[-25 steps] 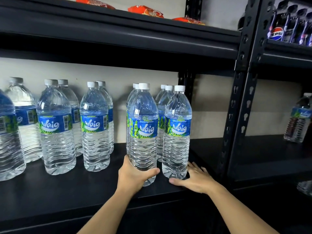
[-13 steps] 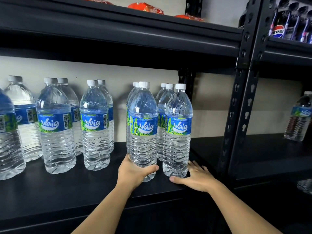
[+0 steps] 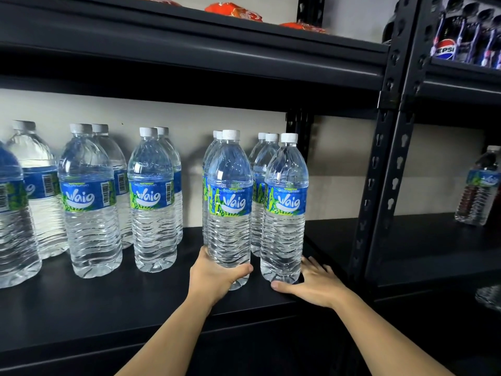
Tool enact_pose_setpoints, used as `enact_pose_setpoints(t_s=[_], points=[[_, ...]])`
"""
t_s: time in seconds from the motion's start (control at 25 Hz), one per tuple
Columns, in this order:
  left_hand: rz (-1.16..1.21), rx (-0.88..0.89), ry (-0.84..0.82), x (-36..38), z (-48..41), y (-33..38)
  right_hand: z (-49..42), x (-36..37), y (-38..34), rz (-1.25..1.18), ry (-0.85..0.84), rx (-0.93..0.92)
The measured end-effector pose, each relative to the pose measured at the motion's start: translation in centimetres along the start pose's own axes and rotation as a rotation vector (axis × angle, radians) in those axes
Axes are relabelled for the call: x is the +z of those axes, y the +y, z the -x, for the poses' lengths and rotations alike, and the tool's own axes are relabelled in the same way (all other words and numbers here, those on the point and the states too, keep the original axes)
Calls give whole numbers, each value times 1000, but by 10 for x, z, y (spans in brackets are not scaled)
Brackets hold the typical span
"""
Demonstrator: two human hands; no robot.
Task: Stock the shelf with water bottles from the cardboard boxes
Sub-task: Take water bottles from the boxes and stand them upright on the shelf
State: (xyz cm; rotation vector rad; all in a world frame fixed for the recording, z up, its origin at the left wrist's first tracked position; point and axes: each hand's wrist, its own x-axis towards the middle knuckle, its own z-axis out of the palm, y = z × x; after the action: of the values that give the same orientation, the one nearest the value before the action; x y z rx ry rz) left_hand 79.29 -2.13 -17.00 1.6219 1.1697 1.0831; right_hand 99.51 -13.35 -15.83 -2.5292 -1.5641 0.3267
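Several clear water bottles with blue Waig labels stand in rows on the black shelf [image 3: 89, 310]. My left hand [image 3: 214, 278] wraps the base of a front water bottle [image 3: 230, 202] near the shelf's middle. Just right of it stands another front bottle [image 3: 284, 207], with two more lined up behind it. My right hand [image 3: 315, 287] lies on the shelf with spread fingers, cupping that bottle's base from the right and front; whether it grips is unclear. No cardboard box is in view.
A black upright post [image 3: 379, 191] bounds the shelf on the right. Beyond it, a neighbouring shelf holds a single bottle [image 3: 478, 188]. The upper shelf [image 3: 189, 55] carries orange snack packs [image 3: 233, 10]; Pepsi bottles [image 3: 466, 36] sit top right.
The left hand has nudged its bottle slightly back on the shelf. The right hand stays at the base of the neighbouring bottle. The view has shifted a little.
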Motion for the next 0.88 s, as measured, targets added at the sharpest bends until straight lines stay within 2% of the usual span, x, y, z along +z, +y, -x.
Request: enact_pose_setpoints(t_s=[0.28, 0.56, 0.68, 0.8, 0.84, 0.88], points=[[12, 34, 4, -2, 8, 5, 2, 3, 0, -10, 62, -14], [-56, 159, 30, -7, 43, 13, 27, 18, -4, -43, 195, 9], [13, 256, 178, -6, 77, 14, 50, 23, 2, -99, 204, -32], [-97, 447, 440, 7, 114, 24, 82, 19, 17, -197, 271, -68], [-129, 497, 464, 15, 124, 31, 94, 17, 23, -216, 290, -68], [-149, 535, 407, 24, 134, 38, 107, 16, 30, -237, 303, -59]])
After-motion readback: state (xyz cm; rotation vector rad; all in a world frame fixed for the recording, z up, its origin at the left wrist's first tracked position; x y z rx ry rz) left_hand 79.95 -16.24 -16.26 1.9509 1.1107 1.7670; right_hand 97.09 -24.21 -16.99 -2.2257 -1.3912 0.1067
